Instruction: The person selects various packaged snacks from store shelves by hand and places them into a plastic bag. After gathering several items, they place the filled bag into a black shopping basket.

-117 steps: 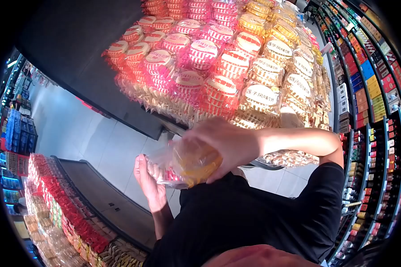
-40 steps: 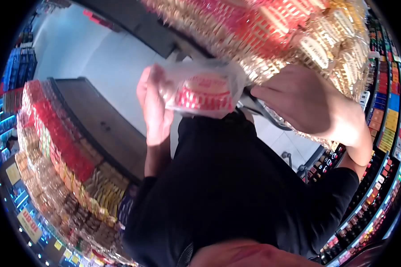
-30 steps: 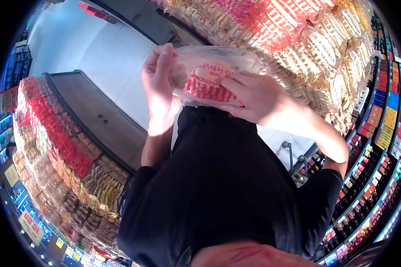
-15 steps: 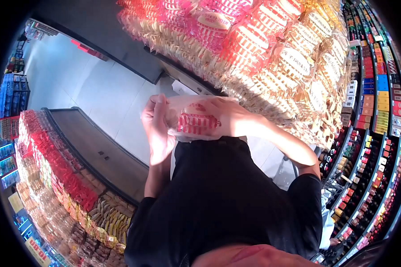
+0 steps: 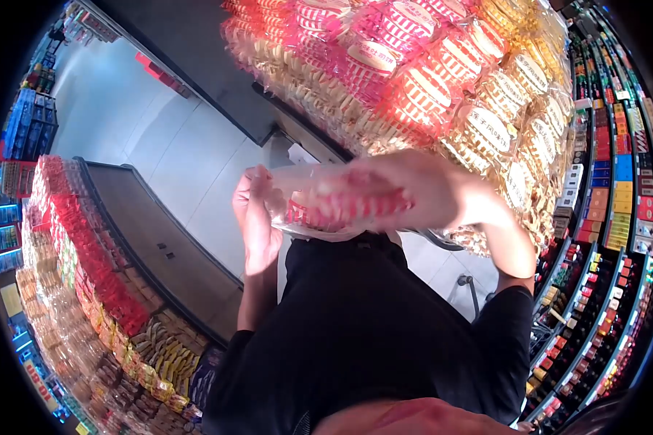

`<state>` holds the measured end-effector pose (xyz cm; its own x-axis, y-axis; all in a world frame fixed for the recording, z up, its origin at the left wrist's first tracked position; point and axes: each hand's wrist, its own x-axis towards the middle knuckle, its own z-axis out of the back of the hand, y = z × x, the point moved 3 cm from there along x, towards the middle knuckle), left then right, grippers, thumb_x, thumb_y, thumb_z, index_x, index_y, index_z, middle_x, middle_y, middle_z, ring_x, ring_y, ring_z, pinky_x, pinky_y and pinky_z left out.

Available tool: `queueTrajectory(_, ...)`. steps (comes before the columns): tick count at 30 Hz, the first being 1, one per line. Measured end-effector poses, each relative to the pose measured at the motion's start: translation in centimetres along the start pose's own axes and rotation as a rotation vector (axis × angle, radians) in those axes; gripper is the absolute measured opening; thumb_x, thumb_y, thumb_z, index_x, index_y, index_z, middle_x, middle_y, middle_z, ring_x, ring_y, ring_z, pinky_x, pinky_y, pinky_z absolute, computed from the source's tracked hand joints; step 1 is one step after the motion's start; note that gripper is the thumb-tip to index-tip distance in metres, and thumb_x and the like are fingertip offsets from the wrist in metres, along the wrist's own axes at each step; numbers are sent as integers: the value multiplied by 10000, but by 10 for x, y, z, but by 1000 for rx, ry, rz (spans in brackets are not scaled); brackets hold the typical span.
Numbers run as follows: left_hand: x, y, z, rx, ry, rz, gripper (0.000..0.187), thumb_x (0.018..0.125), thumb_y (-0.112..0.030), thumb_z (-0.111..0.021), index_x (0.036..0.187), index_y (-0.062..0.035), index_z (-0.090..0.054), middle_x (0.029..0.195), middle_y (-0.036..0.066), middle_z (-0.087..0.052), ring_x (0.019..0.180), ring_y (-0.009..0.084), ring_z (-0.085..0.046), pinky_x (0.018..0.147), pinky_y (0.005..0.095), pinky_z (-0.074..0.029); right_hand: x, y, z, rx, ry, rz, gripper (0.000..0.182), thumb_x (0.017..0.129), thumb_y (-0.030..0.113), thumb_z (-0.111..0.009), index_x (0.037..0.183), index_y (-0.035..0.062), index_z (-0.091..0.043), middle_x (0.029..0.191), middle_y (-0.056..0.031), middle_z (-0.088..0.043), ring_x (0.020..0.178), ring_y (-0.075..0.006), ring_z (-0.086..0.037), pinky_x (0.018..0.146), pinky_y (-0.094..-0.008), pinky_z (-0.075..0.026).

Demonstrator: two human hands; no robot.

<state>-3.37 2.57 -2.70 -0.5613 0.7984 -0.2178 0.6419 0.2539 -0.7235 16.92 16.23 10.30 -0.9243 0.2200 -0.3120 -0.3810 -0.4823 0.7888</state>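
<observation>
My left hand [image 5: 254, 206] pinches the left end of a clear plastic bag [image 5: 305, 179] with red-striped print showing at its middle. The bag is held up in front of my waist, above the grey floor. My right hand [image 5: 421, 185] lies over the bag's right side, its fingers smeared by motion. Red stripes stretch in a blur under that hand, and I cannot tell whether its fingers grip them.
A tall heap of pink, red and gold snack packets [image 5: 413, 80] rises just ahead. At lower left stands a stepped display of packaged goods [image 5: 87, 290] with a dark ledge [image 5: 152, 225]. Curved shelves of boxes [image 5: 602, 196] line the right.
My right hand has moved right and is now blurred, with the red stripes stretching towards it. My left hand keeps its pinch on the bag. The view has shifted slightly.
</observation>
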Motion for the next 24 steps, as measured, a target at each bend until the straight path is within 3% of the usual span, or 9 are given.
queueTrajectory(2,0,-2,3,-5,9,-6,209,1047,-198,-569,892,-58,-570,592,-88,-358,473,9,-285,413,206,-227,-4,2,31,-150,-235,92,621,851,198,-801,1400,68,-540,1050,-129,-711,855,-201,-706,726,-310,-611)
queueTrajectory(3,-1,-3,4,-8,15,-9,210,1048,-196,-567,890,-59,-568,590,-90,-347,472,10,-275,414,212,-214,-1,7,48,-171,-325,62,578,872,189,-776,1392,75,-549,1029,-131,-712,833,-201,-705,707,-296,-612)
queueTrajectory(4,-1,-3,4,-9,0,-7,210,1049,-192,-565,887,-59,-565,589,-90,-335,473,10,-264,417,219,-202,5,20,62,-253,-389,-138,528,900,186,-744,1377,65,-553,1012,-138,-709,857,-228,-707,769,-346,-613)
queueTrajectory(5,-2,-3,5,-11,-16,-7,210,1049,-188,-564,884,-58,-562,589,-90,-323,475,10,-252,421,225,-191,15,-2,71,-437,-570,196,525,925,210,-720,1395,67,-534,1031,-150,-706,895,-269,-705,862,-403,-591)
queueTrajectory(6,-2,-4,6,-11,-30,-6,210,1049,-184,-562,881,-58,-560,588,-91,-312,476,9,-240,424,231,-179,25,-10,86,-481,-502,-76,559,952,333,-677,1414,66,-508,1071,-192,-698,957,-318,-699,914,-461,-553)
queueTrajectory(11,-1,-5,14,-31,-51,-36,210,1050,-169,-559,873,-56,-556,587,-93,-292,480,6,-212,429,231,-159,94,-77,115,-877,-640,-315,699,917,524,-637,1363,9,-484,1206,-263,-634,1198,-376,-596,1021,-540,-421)
queueTrajectory(17,-6,-11,24,-37,-67,-42,212,1054,-168,-552,876,-52,-558,585,-94,-285,477,7,-204,423,233,-152,127,-122,111,-916,-721,-383,746,925,522,-627,1416,7,-404,1254,-295,-597,1216,-431,-554,1040,-528,-377)
queueTrajectory(22,-5,-11,25,-35,-72,-43,215,1058,-174,-544,886,-47,-563,586,-92,-284,475,10,-209,422,233,-155,133,-144,103,-950,-718,-337,941,876,626,-636,1522,33,-295,1336,-281,-549,1216,-444,-545,1087,-566,-336)
queueTrajectory(24,-4,-10,26,-37,-52,-42,216,1060,-178,-541,890,-46,-564,586,-91,-285,474,11,-212,422,234,-155,129,-134,101,-929,-749,-359,853,903,588,-628,1492,36,-352,1345,-276,-547,1240,-454,-533,1092,-566,-359)
